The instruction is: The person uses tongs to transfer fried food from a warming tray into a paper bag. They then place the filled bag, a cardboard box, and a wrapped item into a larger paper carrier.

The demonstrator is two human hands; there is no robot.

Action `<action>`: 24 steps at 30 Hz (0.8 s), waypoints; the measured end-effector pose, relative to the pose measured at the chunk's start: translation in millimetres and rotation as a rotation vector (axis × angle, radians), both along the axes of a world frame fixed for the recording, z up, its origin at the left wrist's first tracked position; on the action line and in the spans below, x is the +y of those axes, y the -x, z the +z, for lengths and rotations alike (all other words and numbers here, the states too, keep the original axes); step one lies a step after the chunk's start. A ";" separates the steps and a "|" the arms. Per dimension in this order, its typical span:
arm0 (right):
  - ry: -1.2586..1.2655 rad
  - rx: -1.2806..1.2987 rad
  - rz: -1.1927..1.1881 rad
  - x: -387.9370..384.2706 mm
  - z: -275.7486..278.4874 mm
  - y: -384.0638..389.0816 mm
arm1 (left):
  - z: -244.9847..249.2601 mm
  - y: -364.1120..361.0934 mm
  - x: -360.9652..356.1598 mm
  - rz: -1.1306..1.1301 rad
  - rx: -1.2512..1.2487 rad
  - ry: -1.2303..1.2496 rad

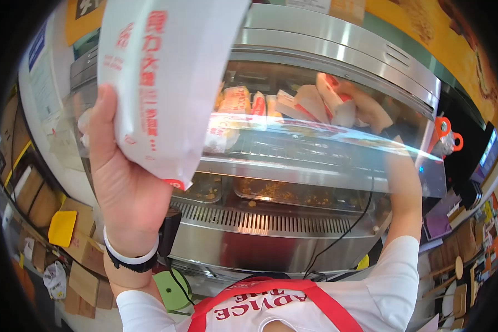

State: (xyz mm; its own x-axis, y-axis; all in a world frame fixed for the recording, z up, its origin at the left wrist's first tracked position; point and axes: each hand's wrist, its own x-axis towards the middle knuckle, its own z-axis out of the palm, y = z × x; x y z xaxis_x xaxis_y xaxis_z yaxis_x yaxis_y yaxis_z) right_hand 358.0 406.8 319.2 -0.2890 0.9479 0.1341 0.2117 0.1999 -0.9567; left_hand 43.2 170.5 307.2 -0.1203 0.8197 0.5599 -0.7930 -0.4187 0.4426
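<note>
My left hand [130,191] is raised at the left, closed on a white paper bag [166,83] with red printed characters. The bag stands tall in front of the glass, its lower corner near my palm. My right hand [359,99] reaches inside the heated display case [315,171], seen through glass. Its fingers curl at a cardboard food sleeve [310,102] among several others; reflections blur the exact grip. Left of these sleeves, wrapped food packets [235,102] sit on the upper rack.
Crumbs lie on metal trays [282,189] in the lower level. A black cable [343,238] hangs across the case front. Orange-handled scissors [445,135] are at the right. Cardboard boxes [83,282] and a green round stool [171,289] stand at lower left.
</note>
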 end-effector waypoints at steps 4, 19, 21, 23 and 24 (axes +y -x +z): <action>0.268 0.369 0.549 -9.5 0.1 84.4 | 1.0 -5.5 2.4 0.106 0.015 0.051; 0.715 0.401 1.118 -97.6 -60.8 163.9 | -118.7 10.0 -48.8 0.262 -0.155 0.142; 0.740 0.287 1.069 -110.1 -66.1 165.1 | -155.4 5.8 -36.6 0.144 -0.198 0.211; 0.757 0.227 0.996 -117.5 -74.9 169.0 | -174.8 -9.3 -20.2 -0.135 -0.279 0.160; 0.603 0.099 0.965 -121.8 -82.5 172.3 | -184.0 -15.7 -13.6 -0.084 -0.339 0.175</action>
